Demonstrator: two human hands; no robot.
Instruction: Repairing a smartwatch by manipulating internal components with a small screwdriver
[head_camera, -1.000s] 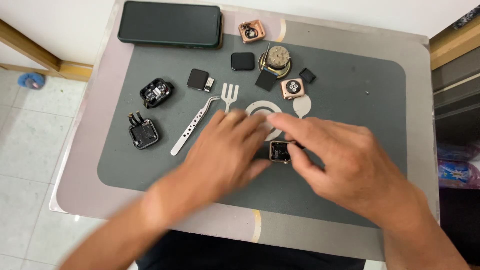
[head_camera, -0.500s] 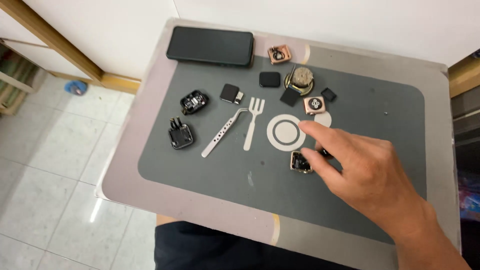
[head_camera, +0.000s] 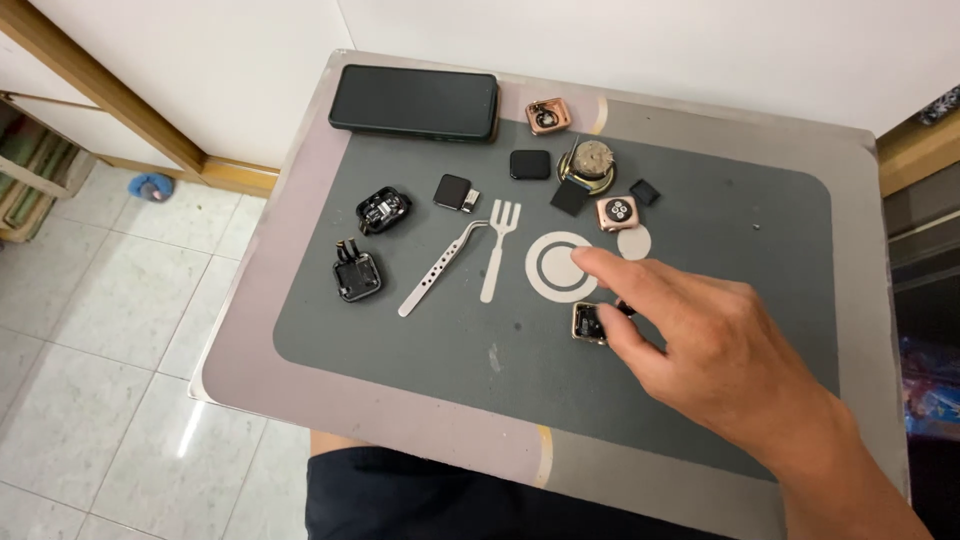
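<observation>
My right hand (head_camera: 720, 350) rests on the dark grey mat (head_camera: 740, 210), with the index finger stretched toward the printed white ring. Its thumb and a bent finger pinch the right edge of a small gold watch case (head_camera: 586, 322) that lies open-side up on the mat. The hand covers the case's right side. My left hand is out of view. Silver tweezers (head_camera: 440, 268) lie to the left, beside the printed fork shape.
A black phone (head_camera: 415, 102) lies at the far left corner. Scattered around are a rose-gold case (head_camera: 548, 116), a rose-gold watch back (head_camera: 616, 213), a round metal part (head_camera: 590, 162), two black watch bodies (head_camera: 382, 208) (head_camera: 356, 276) and small black screens (head_camera: 452, 192). The table edge (head_camera: 250, 350) drops to a tiled floor.
My left hand has left the gold case and gone out of view. My right hand stays at the case. The camera has shifted, so the table sits further right.
</observation>
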